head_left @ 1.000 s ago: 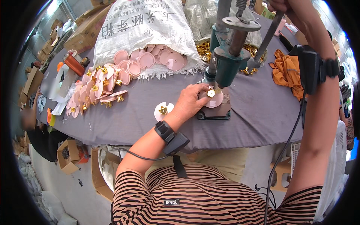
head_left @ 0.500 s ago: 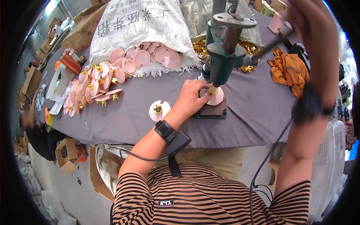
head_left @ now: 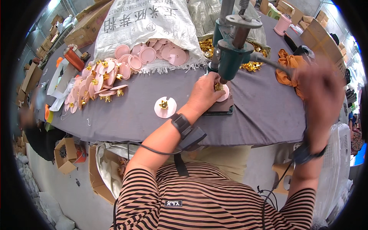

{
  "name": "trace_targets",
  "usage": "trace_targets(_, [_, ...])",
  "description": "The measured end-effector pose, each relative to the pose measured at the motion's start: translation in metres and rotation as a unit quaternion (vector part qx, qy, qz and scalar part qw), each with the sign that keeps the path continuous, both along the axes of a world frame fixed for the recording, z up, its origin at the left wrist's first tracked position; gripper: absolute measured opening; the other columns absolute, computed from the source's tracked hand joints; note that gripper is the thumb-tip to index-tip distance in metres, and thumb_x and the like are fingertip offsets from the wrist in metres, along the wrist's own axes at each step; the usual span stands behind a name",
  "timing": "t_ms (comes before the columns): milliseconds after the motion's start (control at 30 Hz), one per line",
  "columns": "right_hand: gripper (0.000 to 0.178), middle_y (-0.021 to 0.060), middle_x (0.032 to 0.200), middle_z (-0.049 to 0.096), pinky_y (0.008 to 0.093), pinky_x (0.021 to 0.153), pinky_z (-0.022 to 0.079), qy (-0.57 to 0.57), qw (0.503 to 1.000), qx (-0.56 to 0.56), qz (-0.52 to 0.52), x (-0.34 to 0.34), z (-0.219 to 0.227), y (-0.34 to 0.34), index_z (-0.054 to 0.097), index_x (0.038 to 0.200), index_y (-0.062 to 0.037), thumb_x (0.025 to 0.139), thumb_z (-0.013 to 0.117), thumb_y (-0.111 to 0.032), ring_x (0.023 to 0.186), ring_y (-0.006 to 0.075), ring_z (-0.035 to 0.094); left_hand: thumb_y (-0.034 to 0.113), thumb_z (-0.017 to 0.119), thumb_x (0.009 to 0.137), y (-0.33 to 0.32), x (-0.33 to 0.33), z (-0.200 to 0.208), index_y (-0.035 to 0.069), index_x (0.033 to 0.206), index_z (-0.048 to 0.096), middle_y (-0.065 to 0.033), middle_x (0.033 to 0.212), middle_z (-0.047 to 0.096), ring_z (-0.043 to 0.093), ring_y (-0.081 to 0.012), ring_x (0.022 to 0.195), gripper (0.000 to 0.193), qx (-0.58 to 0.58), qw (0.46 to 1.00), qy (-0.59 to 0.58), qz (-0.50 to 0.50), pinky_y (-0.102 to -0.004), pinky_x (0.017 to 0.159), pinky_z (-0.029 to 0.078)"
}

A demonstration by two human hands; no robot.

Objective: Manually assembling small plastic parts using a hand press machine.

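A green hand press (head_left: 232, 57) stands on the cloth-covered table. Beneath its ram, a pale pink disc (head_left: 224, 95) with a small gold metal piece (head_left: 219, 86) rests on the press base (head_left: 220, 108). My left hand (head_left: 206, 93) pinches the disc beside the gold piece, its fingertips close to the ram and partly hidden. At the end of the press lever (head_left: 272, 64), my right hand (head_left: 321, 90) is closed around it, blurred by motion. To the left of the base lies another pale disc (head_left: 165, 107) with a gold crown-like piece at its centre.
Discs with gold pieces (head_left: 96, 86) lie heaped at left. Plain pink discs (head_left: 147, 55) spill from a white woven sack (head_left: 149, 19). Gold pieces (head_left: 253, 66) lie behind the press. An orange cloth (head_left: 287, 71) and a pink container (head_left: 283, 25) are at right.
My right hand has swung down from the upper right, bringing the lever lower. The press ram has come down toward the gold piece. My left hand stays at the disc, shifted slightly.
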State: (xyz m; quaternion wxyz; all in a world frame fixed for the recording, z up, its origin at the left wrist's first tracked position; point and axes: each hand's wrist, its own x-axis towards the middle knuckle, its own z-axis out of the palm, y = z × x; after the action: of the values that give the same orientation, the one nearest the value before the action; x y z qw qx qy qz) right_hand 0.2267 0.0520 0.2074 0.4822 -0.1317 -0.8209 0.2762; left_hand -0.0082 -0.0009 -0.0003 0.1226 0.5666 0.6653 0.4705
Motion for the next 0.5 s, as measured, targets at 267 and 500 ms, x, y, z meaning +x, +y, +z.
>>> trace_targets(267, [0.023, -0.0044, 0.061, 0.044, 0.026, 0.052, 0.04, -0.065, 0.978, -0.2, 0.0, -0.093, 0.105, 0.082, 0.066, 0.109, 0.0086, 0.092, 0.058, -0.005, 0.051, 0.0085, 0.04, 0.018, 0.079, 0.076, -0.025, -0.035, 0.02, 0.0, 0.108, 0.067, -0.0183, 0.089, 0.073, 0.073, -0.0312, 0.084, 0.039, 0.049, 0.992, -0.103, 0.056, -0.0409, 0.078, 0.058])
trace_targets(500, [0.023, -0.0024, 0.065, 0.048, 0.0265, 0.05, 0.04, -0.027, 0.984, -0.173, 0.035, -0.093, 0.097, 0.082, 0.066, 0.106, 0.0075, 0.089, 0.061, -0.006, 0.053, 0.0079, 0.042, 0.034, 0.077, 0.074, -0.115, -0.105, 0.063, 0.013, 0.111, 0.073, -0.0154, 0.101, 0.075, 0.071, -0.0345, 0.1, 0.043, -0.36, 0.903, 0.236, 0.015, -0.0438, 0.088, 0.056])
